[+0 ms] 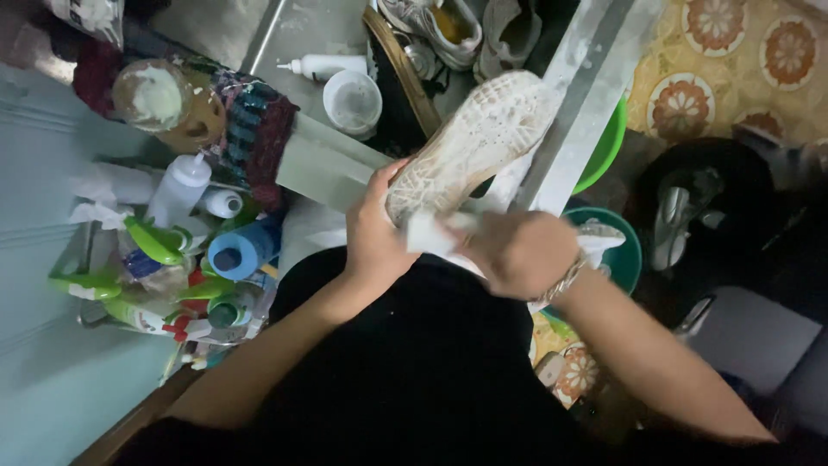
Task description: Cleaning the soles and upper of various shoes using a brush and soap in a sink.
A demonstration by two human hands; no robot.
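We see the left hand [377,235] closed around the heel end of a white shoe [473,144], which is held sole-up above the lap, toe pointing away towards a green basin [609,142]. The right hand [517,252] (a bracelet at its wrist) is clenched on a white cloth [429,233] pressed against the sole's heel. To the left stands a cluster of spray bottles [164,246] and a white cup [353,102].

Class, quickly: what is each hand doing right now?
Left hand: grip closed on the white shoe.
Right hand: grip closed on a white cloth, pressed against the shoe.
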